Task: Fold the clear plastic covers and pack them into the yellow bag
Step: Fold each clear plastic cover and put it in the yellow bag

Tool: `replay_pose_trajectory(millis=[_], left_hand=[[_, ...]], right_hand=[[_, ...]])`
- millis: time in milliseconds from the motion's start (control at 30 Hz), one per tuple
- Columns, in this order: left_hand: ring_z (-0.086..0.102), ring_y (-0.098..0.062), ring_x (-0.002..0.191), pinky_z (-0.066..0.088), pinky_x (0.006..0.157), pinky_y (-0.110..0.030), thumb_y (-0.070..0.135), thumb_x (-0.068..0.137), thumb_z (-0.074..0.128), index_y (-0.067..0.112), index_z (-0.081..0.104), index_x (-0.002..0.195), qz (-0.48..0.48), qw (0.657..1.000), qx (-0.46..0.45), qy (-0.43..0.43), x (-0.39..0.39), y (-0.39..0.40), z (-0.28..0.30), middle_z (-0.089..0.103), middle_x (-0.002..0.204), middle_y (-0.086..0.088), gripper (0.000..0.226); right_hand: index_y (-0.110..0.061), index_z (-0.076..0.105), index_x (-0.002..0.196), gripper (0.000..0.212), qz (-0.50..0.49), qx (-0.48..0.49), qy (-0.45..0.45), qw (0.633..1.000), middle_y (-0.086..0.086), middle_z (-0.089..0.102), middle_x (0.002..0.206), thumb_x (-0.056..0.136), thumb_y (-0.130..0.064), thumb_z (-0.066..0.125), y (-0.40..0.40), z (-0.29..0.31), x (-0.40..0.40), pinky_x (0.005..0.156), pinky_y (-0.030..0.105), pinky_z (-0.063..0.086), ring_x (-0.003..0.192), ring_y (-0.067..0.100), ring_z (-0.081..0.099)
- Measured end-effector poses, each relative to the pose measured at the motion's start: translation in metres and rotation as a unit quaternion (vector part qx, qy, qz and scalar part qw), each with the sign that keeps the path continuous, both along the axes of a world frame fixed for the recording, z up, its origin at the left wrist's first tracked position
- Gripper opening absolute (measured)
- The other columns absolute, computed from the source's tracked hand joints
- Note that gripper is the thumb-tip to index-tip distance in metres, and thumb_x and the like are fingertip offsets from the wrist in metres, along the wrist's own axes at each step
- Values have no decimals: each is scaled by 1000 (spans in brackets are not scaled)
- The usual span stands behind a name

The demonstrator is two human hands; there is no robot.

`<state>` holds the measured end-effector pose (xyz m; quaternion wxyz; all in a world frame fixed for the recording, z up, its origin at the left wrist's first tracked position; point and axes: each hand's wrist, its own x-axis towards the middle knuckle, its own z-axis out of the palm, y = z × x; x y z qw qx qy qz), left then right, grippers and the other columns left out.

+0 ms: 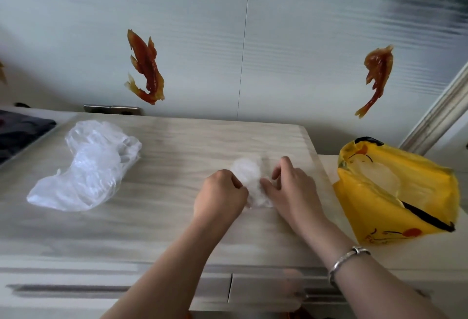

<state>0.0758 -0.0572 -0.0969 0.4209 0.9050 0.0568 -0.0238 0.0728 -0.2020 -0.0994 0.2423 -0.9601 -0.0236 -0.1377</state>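
Both hands work one clear cover (249,179) at table (162,217) centre: left hand (219,197) pinches its 9 o'clock edge, right hand (291,187) grips its 3 o'clock side. Cover pile (86,166) at 9 o'clock; yellow bag (397,192) at 3 o'clock

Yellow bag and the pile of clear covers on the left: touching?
Apart. The head view shows the yellow bag far right, the pile far left, bare tabletop between.

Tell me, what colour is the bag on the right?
Yellow, with black and orange markings; the bag shows in the head view.
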Motion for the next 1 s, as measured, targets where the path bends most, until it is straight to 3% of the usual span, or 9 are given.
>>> replay_pose_trajectory(millis=[100, 267, 400, 567, 667, 733, 833, 900, 1000], left_hand=[[65, -22, 72, 55, 64, -33, 15, 72, 60, 20, 57, 70, 7, 1000, 27, 2, 0, -1, 2, 69, 73, 1, 7], [64, -20, 77, 48, 62, -28, 17, 73, 64, 22, 53, 78, 11, 999, 49, 19, -2, -2, 7, 69, 80, 2, 13], [65, -21, 79, 53, 68, -32, 18, 73, 64, 23, 51, 76, 15, 999, 29, 21, -2, 0, 6, 69, 80, 2, 14], [66, -27, 74, 50, 63, -30, 9, 74, 57, 15, 54, 69, 37, 997, -59, 41, -1, 8, 13, 71, 74, -9, 8], [62, -27, 70, 41, 56, -24, 6, 79, 55, 14, 55, 70, 44, 991, -110, 66, -1, 12, 20, 69, 76, -10, 12], [56, -18, 74, 41, 54, -21, 4, 80, 55, 15, 58, 83, 17, 992, -116, 56, -3, 14, 24, 64, 96, -6, 12], [48, -12, 90, 41, 62, -11, 1, 77, 53, 20, 56, 110, -87, 994, -55, 22, -9, 15, 26, 44, 117, 2, 38], [40, -18, 103, 36, 81, -20, 3, 74, 54, 27, 51, 115, -137, 989, 54, -12, -12, 12, 24, 39, 117, 7, 47], [41, -21, 103, 30, 80, -26, 12, 75, 56, 27, 53, 109, -129, 979, 149, -55, -13, 7, 17, 49, 110, 8, 37]], right_hand=[[-18, 42, 82, 25, 52, -21, -60, 997, -9, 43, 71, 82, -16, 67, 0, 1, 2, 67, 35, 39, 75, 20, 46], [-17, 63, 81, 12, 143, -66, -50, 986, -8, 55, 87, 81, -5, 66, -5, -3, 7, 75, 23, 40, 88, 14, 51], [-18, 71, 94, 12, 178, -56, -42, 982, -9, 63, 94, 88, -16, 61, -14, 3, 3, 79, 22, 44, 91, 10, 57], [-28, 53, 128, 48, 220, -145, 55, 963, -15, 49, 126, 84, -47, 55, -21, 13, -13, 105, 26, 30, 118, 6, 44], [-29, 50, 132, 50, 199, -157, 35, 967, -13, 46, 129, 83, -40, 55, -17, 11, -18, 105, 25, 28, 121, 9, 43], [-28, 52, 130, 44, 184, -153, 18, 971, -11, 48, 126, 86, -31, 53, -13, 9, -16, 102, 26, 30, 119, 12, 44], [-27, 55, 126, 37, 157, -134, 10, 978, -11, 50, 123, 89, -27, 52, -9, 6, -12, 101, 26, 30, 117, 11, 44], [-24, 62, 114, 26, 145, -103, 2, 984, -9, 54, 115, 89, -26, 53, -6, 5, -9, 96, 28, 34, 112, 13, 47], [-18, 66, 94, 12, 140, -37, 11, 989, -8, 56, 98, 87, -23, 57, -6, 3, -4, 87, 32, 40, 101, 15, 49]])
